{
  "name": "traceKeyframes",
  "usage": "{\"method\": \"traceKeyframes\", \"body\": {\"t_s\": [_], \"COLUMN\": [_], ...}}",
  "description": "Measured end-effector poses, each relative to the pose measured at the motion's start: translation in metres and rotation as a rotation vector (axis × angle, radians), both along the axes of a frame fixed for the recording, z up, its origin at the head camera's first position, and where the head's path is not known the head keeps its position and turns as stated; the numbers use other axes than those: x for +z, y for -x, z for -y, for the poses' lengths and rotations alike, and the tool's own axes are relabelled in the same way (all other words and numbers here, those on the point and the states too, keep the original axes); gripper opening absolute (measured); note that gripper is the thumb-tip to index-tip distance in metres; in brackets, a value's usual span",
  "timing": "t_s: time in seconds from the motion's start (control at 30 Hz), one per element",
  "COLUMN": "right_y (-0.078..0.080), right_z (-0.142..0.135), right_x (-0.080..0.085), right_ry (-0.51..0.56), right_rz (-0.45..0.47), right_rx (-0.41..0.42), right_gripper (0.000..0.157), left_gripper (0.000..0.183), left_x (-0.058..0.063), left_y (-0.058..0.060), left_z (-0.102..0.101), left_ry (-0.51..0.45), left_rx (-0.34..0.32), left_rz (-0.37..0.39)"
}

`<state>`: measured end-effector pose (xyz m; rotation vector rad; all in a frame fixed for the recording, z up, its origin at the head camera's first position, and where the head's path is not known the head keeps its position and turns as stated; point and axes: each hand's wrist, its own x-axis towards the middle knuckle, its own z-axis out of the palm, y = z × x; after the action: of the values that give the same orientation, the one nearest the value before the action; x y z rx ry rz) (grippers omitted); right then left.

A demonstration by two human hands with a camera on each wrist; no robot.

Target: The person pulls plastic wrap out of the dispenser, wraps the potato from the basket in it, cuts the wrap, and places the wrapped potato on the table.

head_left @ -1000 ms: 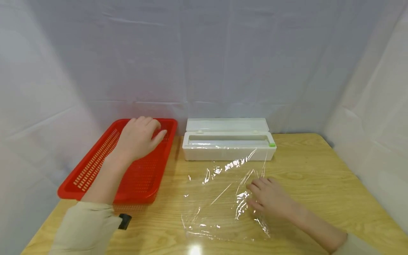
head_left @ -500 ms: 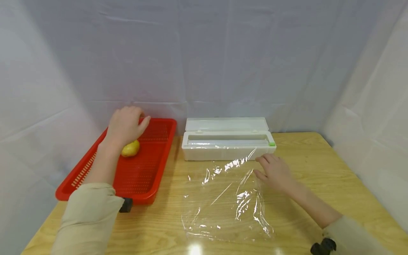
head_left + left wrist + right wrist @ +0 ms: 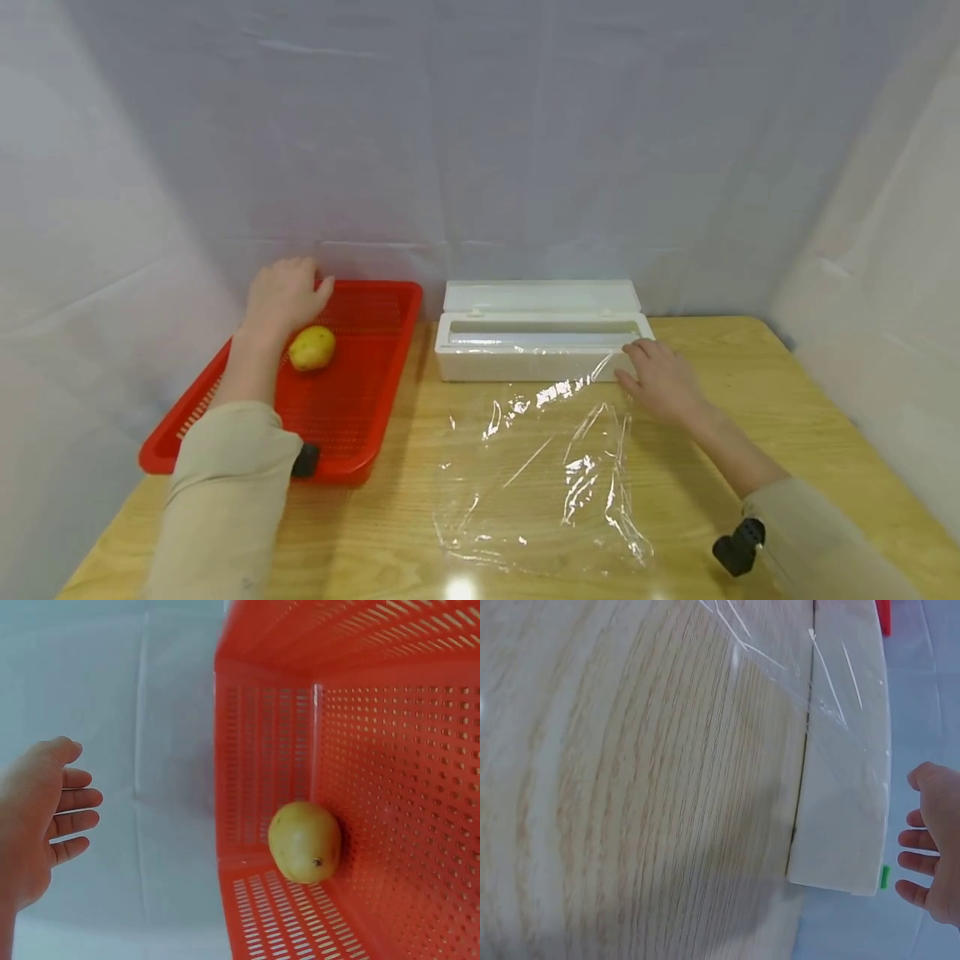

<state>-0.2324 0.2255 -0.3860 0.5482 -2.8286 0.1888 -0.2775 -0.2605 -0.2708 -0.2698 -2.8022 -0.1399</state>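
Note:
In the head view, my left hand (image 3: 285, 293) hovers over the back left of the red plastic basket (image 3: 330, 417). Its fingers are loosely bent around nothing, as the left wrist view shows. A yellow oval fruit (image 3: 312, 347) lies on the basket floor, close to a slotted wall in the left wrist view. My right hand (image 3: 663, 379) is by the right end of a white cling film dispenser (image 3: 517, 367), fingers relaxed and holding nothing. A sheet of clear cling film (image 3: 577, 492) runs from the dispenser forward over the table, creased along its right side.
The dispenser lid (image 3: 540, 297) stands raised at the back. A small green slider (image 3: 885, 877) shows at the dispenser's end in the right wrist view. White sheeting (image 3: 480, 150) surrounds the wooden table (image 3: 750, 433) at the back and sides.
My left hand has drawn left, uncovering the yellow fruit in the basket. My right hand has moved from the film forward to the dispenser's right end; the film's right edge has shifted slightly.

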Motion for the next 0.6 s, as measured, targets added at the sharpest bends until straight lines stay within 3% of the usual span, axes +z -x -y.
{"method": "traceKeyframes", "body": {"t_s": [0.23,0.6], "right_y": [0.003,0.0], "right_z": [-0.008,-0.007], "right_x": [-0.002,-0.011], "right_ry": [-0.038,-0.065], "right_rz": [0.017,0.028], "right_rx": [-0.04,-0.056], "right_gripper": [0.048,0.046], "left_gripper": [0.029,0.026], "left_x": [-0.015,-0.035], "left_y": [0.019,0.028], "left_z": [0.006,0.017], "left_ry": [-0.008,0.003], "left_rx": [0.036,0.067], "left_rz": [0.01,0.046]}}
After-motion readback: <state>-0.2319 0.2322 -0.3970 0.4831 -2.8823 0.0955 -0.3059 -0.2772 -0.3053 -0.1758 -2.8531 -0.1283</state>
